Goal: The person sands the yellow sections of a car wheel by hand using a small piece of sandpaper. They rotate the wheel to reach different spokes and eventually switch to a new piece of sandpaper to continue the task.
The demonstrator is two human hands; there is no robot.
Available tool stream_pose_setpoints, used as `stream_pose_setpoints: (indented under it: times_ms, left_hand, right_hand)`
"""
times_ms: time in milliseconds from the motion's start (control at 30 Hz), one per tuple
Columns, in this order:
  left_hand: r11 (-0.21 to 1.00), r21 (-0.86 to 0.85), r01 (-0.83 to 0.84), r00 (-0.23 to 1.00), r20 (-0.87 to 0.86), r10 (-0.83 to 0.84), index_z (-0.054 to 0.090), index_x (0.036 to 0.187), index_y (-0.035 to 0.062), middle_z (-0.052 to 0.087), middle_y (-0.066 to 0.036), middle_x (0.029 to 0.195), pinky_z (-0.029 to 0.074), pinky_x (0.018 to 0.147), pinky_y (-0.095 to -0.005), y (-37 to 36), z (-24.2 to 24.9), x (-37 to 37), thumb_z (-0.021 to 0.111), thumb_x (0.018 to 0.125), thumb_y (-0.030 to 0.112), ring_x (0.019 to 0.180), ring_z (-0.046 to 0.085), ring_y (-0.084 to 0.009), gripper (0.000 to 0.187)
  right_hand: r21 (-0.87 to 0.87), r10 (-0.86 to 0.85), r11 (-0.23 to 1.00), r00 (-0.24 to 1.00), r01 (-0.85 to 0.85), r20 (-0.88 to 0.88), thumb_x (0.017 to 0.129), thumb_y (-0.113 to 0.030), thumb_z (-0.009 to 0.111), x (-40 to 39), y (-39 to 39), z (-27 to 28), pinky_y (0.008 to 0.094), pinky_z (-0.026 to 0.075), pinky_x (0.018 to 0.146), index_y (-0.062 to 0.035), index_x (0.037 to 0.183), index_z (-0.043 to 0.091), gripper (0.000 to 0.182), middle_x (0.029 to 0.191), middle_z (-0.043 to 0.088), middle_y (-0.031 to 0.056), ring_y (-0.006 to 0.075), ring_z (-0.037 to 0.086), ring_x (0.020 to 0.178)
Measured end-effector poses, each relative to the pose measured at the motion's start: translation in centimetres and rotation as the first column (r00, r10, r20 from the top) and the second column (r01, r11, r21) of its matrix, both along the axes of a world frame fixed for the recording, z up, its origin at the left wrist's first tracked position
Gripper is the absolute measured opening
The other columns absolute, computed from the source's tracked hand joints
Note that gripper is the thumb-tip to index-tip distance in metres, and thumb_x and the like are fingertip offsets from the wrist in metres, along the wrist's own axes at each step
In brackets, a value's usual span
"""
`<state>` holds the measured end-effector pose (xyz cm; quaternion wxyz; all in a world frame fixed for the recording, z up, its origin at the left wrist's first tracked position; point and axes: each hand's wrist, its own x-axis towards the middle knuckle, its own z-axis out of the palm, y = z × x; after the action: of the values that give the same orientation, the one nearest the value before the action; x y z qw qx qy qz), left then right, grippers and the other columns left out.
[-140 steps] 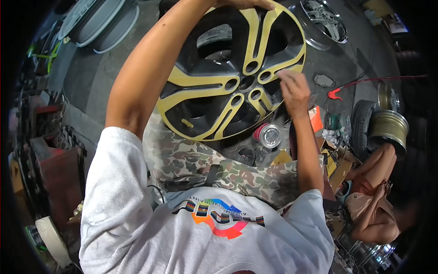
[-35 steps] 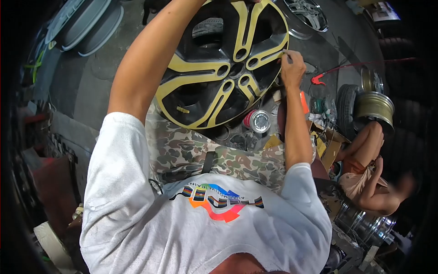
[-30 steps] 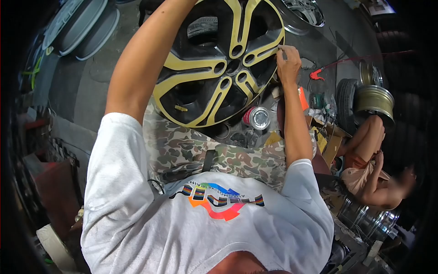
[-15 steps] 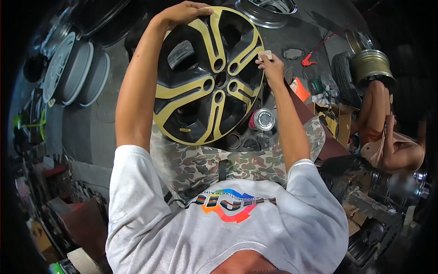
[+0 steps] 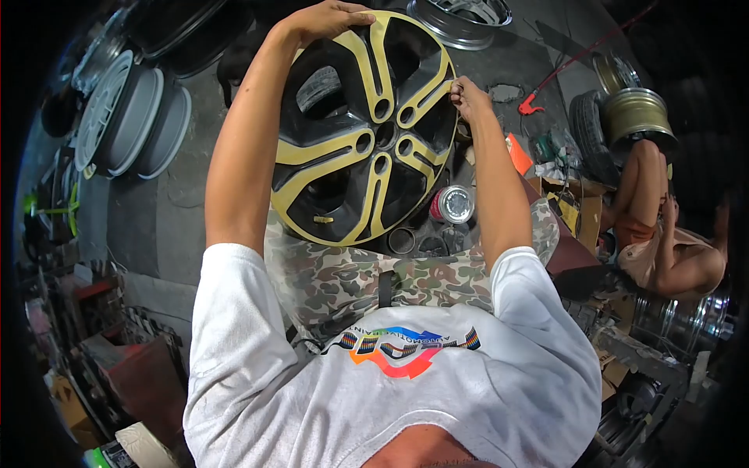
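The wheel (image 5: 373, 125) is occupying the far middle of the scene, ahead of the person, with its yellow-and-black face showing. Its near edge is overlapping the camouflage trousers (image 5: 328, 269); what is bearing its weight is hidden.

The left hand (image 5: 331, 19) is lying over the far edge of the wheel. Its fingers are pointing right, nearly straight, and are touching the rim at the end of a yellow spoke. The thumb is hidden, so whether the hand is gripping the rim cannot be told.

The right hand (image 5: 472, 100) is standing at the right edge of the wheel, beside the end of another spoke. Its fingers are curling inward, with the tips meeting the rim area. Whether they are pinching anything cannot be told. The hub is lying between the two hands, nearer to the person than either.

A small yellow tab (image 5: 323, 220) is lying in a black recess at the near left of the wheel. A can (image 5: 452, 204) is standing just beside the near right edge. Farther right, a red air gun (image 5: 530, 105) is lying on the floor (image 5: 168, 210), and a co-worker (image 5: 679, 257) is sitting beyond a box (image 5: 585, 214).
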<state>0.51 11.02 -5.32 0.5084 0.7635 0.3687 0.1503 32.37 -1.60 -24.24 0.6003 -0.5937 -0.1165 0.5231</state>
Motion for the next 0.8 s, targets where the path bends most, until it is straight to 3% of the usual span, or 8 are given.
stream_pose_setpoints:
  times_ms: [67,100,167,333,433,533,700,800]
  left_hand:
    - [1.000,0.000,0.004,1.000,0.024,-0.004,0.073,0.127,0.0052,0.076,-0.005,0.110,0.052,0.091,-0.0298,-0.4,0.3,0.0,0.068,0.101,0.025,0.100,0.065,-0.0142,0.033]
    - [1.000,0.002,0.012,0.999,0.043,-0.012,0.073,0.127,0.0053,0.076,-0.005,0.109,0.052,0.091,-0.0296,-0.5,0.4,0.0,0.068,0.101,0.024,0.099,0.065,-0.0140,0.032]
    - [0.996,-0.093,-0.010,0.999,0.050,0.015,0.074,0.126,0.0055,0.076,-0.005,0.109,0.052,0.091,-0.0306,-0.5,0.1,0.2,0.067,0.101,0.025,0.098,0.065,-0.0144,0.032]
    - [1.000,0.011,-0.010,1.000,-0.022,0.011,0.073,0.127,0.0067,0.076,-0.005,0.109,0.052,0.092,-0.0313,-1.1,1.2,0.3,0.067,0.101,0.025,0.099,0.065,-0.0149,0.032]
    - [1.000,-0.006,-0.007,1.000,-0.011,0.007,0.073,0.127,0.0067,0.076,-0.005,0.111,0.052,0.093,-0.0318,-1.1,1.1,0.3,0.067,0.101,0.026,0.101,0.065,-0.0152,0.033]
    - [0.999,0.030,-0.022,0.998,-0.056,0.023,0.073,0.127,0.0069,0.076,-0.005,0.112,0.052,0.094,-0.0323,-1.3,1.4,0.4,0.066,0.101,0.026,0.101,0.065,-0.0153,0.032]
    - [1.000,-0.014,-0.017,1.000,-0.007,0.017,0.073,0.127,0.0068,0.076,-0.007,0.113,0.051,0.094,-0.0322,-1.1,0.9,0.5,0.065,0.101,0.025,0.102,0.065,-0.0163,0.032]
    - [0.998,0.063,0.002,0.999,-0.036,0.000,0.074,0.126,0.0073,0.076,-0.006,0.112,0.051,0.094,-0.0321,-1.0,1.3,0.2,0.065,0.102,0.025,0.102,0.065,-0.0157,0.032]
  right_hand:
    - [0.073,0.077,0.995,0.975,-0.063,-0.207,0.090,-0.002,0.068,0.6,0.0,0.7,0.0249,0.043,0.049,0.0022,0.086,0.062,0.008,0.075,0.062,0.0078,0.0131,0.058,0.060]
    - [0.073,0.088,0.995,0.975,-0.074,-0.206,0.090,-0.002,0.068,0.4,0.6,0.9,0.0249,0.043,0.049,0.0022,0.086,0.062,0.008,0.075,0.062,0.0078,0.0131,0.058,0.060]
    - [0.065,0.024,0.998,0.984,-0.012,-0.176,0.090,-0.002,0.068,0.5,0.4,0.0,0.0243,0.043,0.049,0.0025,0.087,0.063,0.008,0.076,0.062,0.0082,0.0129,0.058,0.062]
    - [-0.044,-0.037,0.999,0.993,0.032,-0.112,0.094,-0.008,0.066,-0.2,0.3,0.8,0.0208,0.040,0.050,-0.0031,0.093,0.060,0.008,0.074,0.058,0.0022,0.0105,0.053,0.059]
    - [0.022,-0.023,0.999,0.986,0.027,-0.167,0.088,-0.002,0.071,-0.4,0.0,0.3,0.0233,0.045,0.048,0.0027,0.089,0.064,0.009,0.074,0.063,0.0077,0.0134,0.060,0.059]
    - [0.065,-0.155,0.985,0.985,0.160,-0.076,0.088,-0.003,0.070,-4.4,-1.9,2.1,0.0235,0.044,0.047,0.0020,0.090,0.065,0.007,0.073,0.064,0.0067,0.0123,0.060,0.059]
    - [0.104,-0.135,0.986,0.991,0.133,0.011,0.087,-0.003,0.071,-3.5,-1.8,1.0,0.0235,0.043,0.046,0.0023,0.088,0.066,0.007,0.072,0.065,0.0072,0.0123,0.060,0.058]
    - [0.104,-0.180,0.980,0.981,0.171,0.076,0.087,-0.005,0.074,-5.3,-2.1,2.0,0.0245,0.044,0.047,0.0028,0.088,0.066,0.011,0.071,0.065,0.0074,0.0128,0.060,0.056]
